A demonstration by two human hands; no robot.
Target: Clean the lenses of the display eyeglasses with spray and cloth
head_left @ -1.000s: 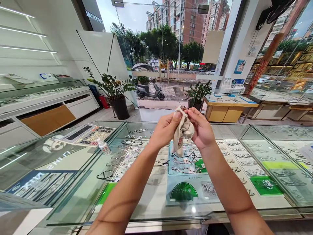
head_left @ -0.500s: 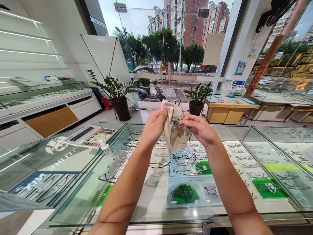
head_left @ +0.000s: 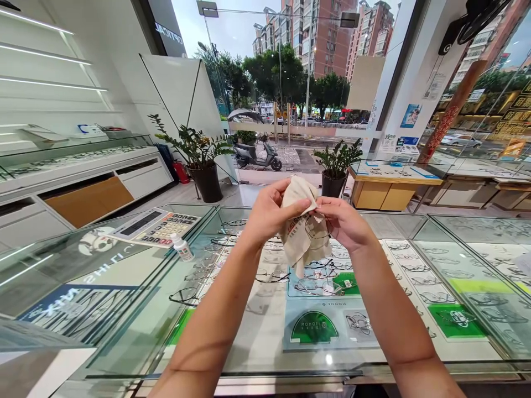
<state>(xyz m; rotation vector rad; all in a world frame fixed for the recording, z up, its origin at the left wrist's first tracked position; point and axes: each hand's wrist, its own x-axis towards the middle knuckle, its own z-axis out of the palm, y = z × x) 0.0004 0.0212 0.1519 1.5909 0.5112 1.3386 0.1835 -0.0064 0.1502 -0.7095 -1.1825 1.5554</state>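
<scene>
Both my hands are raised over the glass display case, close together. My left hand [head_left: 271, 213] is closed on a cream cleaning cloth [head_left: 299, 193], its thumb pressing the fabric from the near side. The cloth is folded over part of a pair of eyeglasses [head_left: 317, 229], and its printed lower corner hangs down. One thin dark round rim shows beside the cloth; the rest of the frame is covered. My right hand [head_left: 342, 218] pinches the eyeglasses at their right side, fingertips against the cloth's edge.
Under the glass top of the display case [head_left: 257, 367] lie rows of spectacle frames. On the top at left are a large calculator [head_left: 155, 225] and a small white bottle [head_left: 181, 247]. Beyond the case stand two potted plants [head_left: 207, 182] and a wooden-fronted counter [head_left: 385, 190].
My left hand has brought the cloth over the upper part of the eyeglasses, its thumb now stretched right. The cloth hangs lower and hides more of the frame. My right hand keeps its pinch.
</scene>
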